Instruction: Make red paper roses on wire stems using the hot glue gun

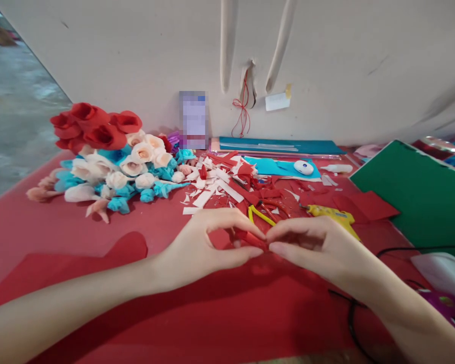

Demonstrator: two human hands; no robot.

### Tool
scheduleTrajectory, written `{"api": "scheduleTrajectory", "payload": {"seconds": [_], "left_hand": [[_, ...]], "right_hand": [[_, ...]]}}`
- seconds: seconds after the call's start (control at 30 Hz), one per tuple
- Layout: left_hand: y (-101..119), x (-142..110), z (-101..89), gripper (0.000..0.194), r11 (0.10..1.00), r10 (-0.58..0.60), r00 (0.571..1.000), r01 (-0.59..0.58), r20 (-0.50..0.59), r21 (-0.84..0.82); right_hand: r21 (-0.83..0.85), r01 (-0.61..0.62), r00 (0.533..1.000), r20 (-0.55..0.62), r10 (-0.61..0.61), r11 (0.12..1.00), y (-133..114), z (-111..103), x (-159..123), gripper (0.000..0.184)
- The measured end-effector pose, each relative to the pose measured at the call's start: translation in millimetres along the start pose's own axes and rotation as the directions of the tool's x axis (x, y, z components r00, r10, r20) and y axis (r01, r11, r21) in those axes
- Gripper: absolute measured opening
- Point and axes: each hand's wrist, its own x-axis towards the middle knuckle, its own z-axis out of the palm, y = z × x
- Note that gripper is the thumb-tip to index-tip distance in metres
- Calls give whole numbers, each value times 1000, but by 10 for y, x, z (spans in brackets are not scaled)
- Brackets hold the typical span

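My left hand (208, 242) and my right hand (311, 242) meet fingertip to fingertip over the red table cover (220, 313). Both pinch a small red strip of paper or felt (252, 238) between thumb and fingers. The strip lies low, just above the cover. Right behind my fingers lie yellow-handled scissors (260, 215) and a yellow glue gun (333, 216).
A heap of red, white, pink and blue paper roses (109, 162) sits at the left. Red and white scraps (223, 184) litter the middle. A green sheet (413, 192) lies at the right, blue sheets (280, 146) by the wall. A black cord (352, 318) runs near my right wrist.
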Motion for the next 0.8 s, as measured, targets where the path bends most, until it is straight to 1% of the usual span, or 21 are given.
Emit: {"api": "scheduleTrajectory", "payload": {"seconds": [0.07, 0.13, 0.23, 0.3, 0.43, 0.53, 0.67, 0.8], "left_hand": [[4, -13, 8, 19, 996, -38, 999, 37, -13, -78], [7, -22, 16, 24, 984, -69, 997, 64, -29, -164], [19, -23, 25, 10, 961, -94, 996, 87, -14, -264], [31, -17, 27, 2, 946, -106, 994, 100, -3, -308], [53, -9, 33, 2, 940, -147, 986, 116, -76, -322], [51, -17, 40, 4, 945, -141, 985, 103, -100, -309], [26, -34, 54, 10, 953, -116, 986, 77, -118, -294], [11, -30, 78, 9, 938, -140, 982, 91, -125, -334]], "right_hand": [[123, -55, 998, 22, 52, 991, -11, 24, 1, 7], [243, -116, 993, 48, 107, 963, -26, 53, -8, 6], [393, -175, 984, 93, 151, 903, -28, 103, -31, 10], [471, -184, 982, 118, 145, 863, -13, 136, -43, 13], [606, -175, 984, 131, 120, 776, 21, 195, -41, 15], [667, -172, 985, 115, 128, 725, 36, 228, -34, 12], [676, -171, 985, 95, 146, 717, 37, 266, -33, 11], [703, -141, 990, 81, 119, 697, 22, 301, -26, 11]]}}
